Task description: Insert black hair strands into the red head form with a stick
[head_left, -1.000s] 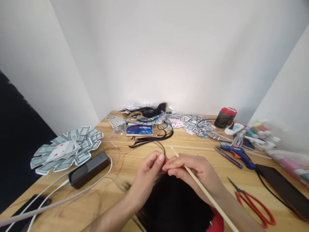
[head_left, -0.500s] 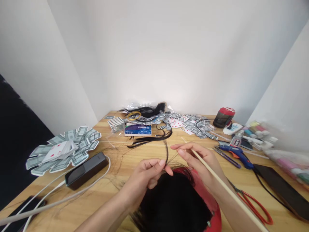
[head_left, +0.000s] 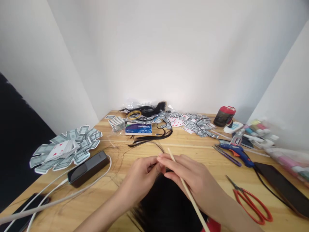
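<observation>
My left hand (head_left: pixel 141 175) is closed in a pinch on a thin strand of black hair (head_left: pixel 159 146), whose loose end arcs out beyond the fingers. My right hand (head_left: pixel 193 177) holds a long pale wooden stick (head_left: pixel 193 199) across its fingers, and its fingertips meet the left ones. What lies between the touching fingertips is hidden. Directly under both hands is a mass of black hair (head_left: pixel 169 206) on a red base (head_left: pixel 214 226), mostly covered by the hands and hair.
Red-handled scissors (head_left: pixel 252 203), a blue glue gun (head_left: pixel 238 153) and a dark phone-like slab (head_left: pixel 280 187) lie at right. At left are a power bank (head_left: pixel 88 169) with white cables and fanned cards (head_left: pixel 65 149). Behind sit a blue packet (head_left: pixel 138 129), hair (head_left: pixel 147 111) and scattered cards (head_left: pixel 198 124).
My right hand has moved left and down, bringing its fingertips against my left hand. The stick came along, and the scissors are now more fully uncovered.
</observation>
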`<act>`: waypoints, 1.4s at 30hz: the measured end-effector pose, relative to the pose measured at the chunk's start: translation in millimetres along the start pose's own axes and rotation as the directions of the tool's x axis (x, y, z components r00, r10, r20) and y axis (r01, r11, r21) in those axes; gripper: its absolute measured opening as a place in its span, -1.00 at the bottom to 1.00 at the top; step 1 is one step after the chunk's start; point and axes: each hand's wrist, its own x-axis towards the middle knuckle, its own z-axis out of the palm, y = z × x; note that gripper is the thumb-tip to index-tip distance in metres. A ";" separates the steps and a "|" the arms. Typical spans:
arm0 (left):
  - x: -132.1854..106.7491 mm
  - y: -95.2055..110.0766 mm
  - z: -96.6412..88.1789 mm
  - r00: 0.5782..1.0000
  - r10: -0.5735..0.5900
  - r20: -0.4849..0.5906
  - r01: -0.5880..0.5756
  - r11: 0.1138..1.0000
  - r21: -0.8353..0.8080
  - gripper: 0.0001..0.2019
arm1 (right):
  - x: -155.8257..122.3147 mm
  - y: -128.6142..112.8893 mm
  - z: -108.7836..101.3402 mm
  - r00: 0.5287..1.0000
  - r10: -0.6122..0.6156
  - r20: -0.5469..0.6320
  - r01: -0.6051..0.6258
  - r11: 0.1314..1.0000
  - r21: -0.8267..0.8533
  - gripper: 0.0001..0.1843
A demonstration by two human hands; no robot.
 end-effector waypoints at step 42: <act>-4.5 2.0 19.4 0.974 0.156 -0.162 -0.184 0.967 -0.176 -0.83 | 4.2 5.2 5.9 0.888 0.459 -0.003 -0.422 0.819 0.390 -0.88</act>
